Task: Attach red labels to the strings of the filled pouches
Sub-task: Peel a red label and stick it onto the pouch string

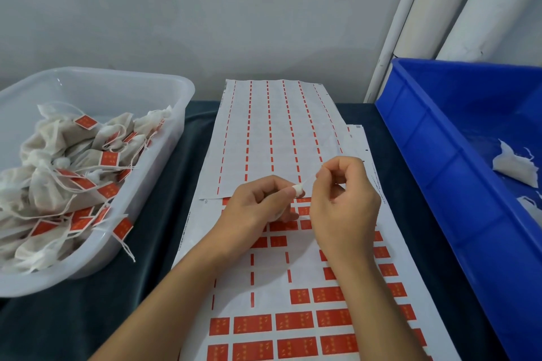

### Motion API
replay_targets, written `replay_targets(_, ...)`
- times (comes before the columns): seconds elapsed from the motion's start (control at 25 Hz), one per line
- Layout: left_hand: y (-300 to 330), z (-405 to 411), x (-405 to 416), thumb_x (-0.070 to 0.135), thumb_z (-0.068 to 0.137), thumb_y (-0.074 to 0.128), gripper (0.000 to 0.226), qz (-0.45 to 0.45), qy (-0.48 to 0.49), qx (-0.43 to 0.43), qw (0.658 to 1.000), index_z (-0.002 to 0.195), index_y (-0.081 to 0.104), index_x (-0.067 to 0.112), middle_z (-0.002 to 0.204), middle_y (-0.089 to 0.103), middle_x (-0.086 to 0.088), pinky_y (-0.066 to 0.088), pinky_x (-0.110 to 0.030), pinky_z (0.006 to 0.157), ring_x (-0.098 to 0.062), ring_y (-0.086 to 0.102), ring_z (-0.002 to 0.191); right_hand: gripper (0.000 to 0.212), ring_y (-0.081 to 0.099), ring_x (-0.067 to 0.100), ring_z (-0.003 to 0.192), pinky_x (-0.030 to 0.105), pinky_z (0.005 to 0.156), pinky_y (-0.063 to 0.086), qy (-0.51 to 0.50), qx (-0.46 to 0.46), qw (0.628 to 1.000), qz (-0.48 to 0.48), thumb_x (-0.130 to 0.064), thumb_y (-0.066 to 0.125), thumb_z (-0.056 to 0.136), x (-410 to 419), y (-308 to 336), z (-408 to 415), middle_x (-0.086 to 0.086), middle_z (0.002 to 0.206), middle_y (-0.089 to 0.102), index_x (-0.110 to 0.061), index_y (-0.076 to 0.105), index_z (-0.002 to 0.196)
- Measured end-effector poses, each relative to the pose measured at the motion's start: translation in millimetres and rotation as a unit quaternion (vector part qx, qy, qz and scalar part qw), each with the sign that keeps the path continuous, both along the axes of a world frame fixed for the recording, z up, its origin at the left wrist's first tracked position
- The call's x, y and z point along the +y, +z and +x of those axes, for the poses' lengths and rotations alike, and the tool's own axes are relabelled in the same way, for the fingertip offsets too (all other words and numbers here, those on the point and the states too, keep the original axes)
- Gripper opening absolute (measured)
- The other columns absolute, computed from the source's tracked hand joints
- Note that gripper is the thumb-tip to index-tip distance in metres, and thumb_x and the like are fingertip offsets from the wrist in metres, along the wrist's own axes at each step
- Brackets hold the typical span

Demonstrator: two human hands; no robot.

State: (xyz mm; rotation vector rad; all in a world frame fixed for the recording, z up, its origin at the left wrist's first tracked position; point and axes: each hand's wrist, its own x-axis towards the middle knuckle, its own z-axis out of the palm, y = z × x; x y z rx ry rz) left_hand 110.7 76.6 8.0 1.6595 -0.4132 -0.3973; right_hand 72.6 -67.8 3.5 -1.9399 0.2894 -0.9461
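My left hand [259, 204] grips a small white pouch [298, 190], of which only the gathered top shows between my fingers. Its thin white string [311, 179] runs up and right to my right hand [343, 199], which pinches the string's end. Both hands hover over a sheet of red labels [293, 321] lying on the dark cloth. Part of that sheet has had its labels peeled off. A second sheet [275, 138], stripped down to thin red strips, lies further back.
A clear plastic tub [176, 114] at the left holds several filled pouches with red labels on their strings. A blue crate [434, 155] at the right holds a few white pouches. White pipes stand against the wall behind it.
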Motion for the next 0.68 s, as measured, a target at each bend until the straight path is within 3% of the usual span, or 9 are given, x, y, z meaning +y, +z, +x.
replay_targets(0.12, -2.0, 1.9, -0.7, 0.043, 0.104, 0.062, 0.028, 0.005, 0.001, 0.007, 1.000, 0.089, 0.077, 0.024, 0.073, 0.064, 0.000, 0.061, -0.049, 0.095, -0.015, 0.068, 0.073, 0.006, 0.065, 0.006, 0.077, 0.003, 0.065, 0.048, -0.046, 0.024, 0.996, -0.069, -0.017, 0.065, 0.099, 0.8, -0.7, 0.6, -0.008, 0.090, 0.064, -0.020, 0.060, 0.102)
replay_targets(0.2, -1.2, 2.0, -1.1, 0.045, 0.103, 0.062, 0.027, 0.011, -0.001, 0.002, 1.000, 0.087, 0.076, 0.028, 0.072, 0.064, -0.001, 0.062, -0.047, 0.094, -0.015, 0.068, 0.071, 0.006, 0.065, 0.009, 0.080, 0.005, 0.071, 0.047, -0.066, 0.035, 0.994, -0.076, -0.018, 0.063, 0.100, 1.6, -0.7, 1.8, -0.005, 0.096, 0.066, -0.018, 0.062, 0.105)
replay_targets(0.4, 0.0, 5.7, 11.0, 0.045, 0.097, 0.064, 0.023, -0.020, -0.010, 0.023, 0.999, 0.099, 0.080, 0.029, 0.076, 0.067, -0.007, 0.063, -0.035, 0.088, -0.022, 0.068, 0.074, 0.005, 0.062, -0.003, 0.088, -0.001, 0.078, 0.045, -0.011, 0.029, 0.997, -0.068, -0.019, 0.063, 0.100, -8.4, -1.8, -0.8, -0.011, 0.098, 0.066, -0.020, 0.066, 0.104)
replay_targets(0.52, 0.4, 8.3, 13.4, 0.039, 0.102, 0.065, 0.017, -0.001, -0.002, 0.029, 1.000, 0.100, 0.080, 0.031, 0.078, 0.070, -0.007, 0.061, -0.033, 0.084, -0.024, 0.072, 0.078, 0.008, 0.061, -0.001, 0.088, -0.003, 0.079, 0.043, -0.017, 0.043, 0.996, -0.079, -0.012, 0.066, 0.098, -12.5, -2.8, -0.8, -0.010, 0.100, 0.066, -0.019, 0.067, 0.101)
replay_targets(0.68, 1.5, 7.4, 10.5, 0.031, 0.102, 0.066, 0.016, 0.018, 0.007, 0.029, 0.999, 0.097, 0.081, 0.029, 0.075, 0.070, -0.004, 0.063, -0.047, 0.089, -0.026, 0.071, 0.076, 0.007, 0.062, 0.005, 0.092, 0.002, 0.078, 0.040, -0.047, 0.067, 0.994, -0.075, -0.014, 0.065, 0.099, -6.9, -3.7, 1.8, -0.005, 0.103, 0.070, -0.020, 0.067, 0.102)
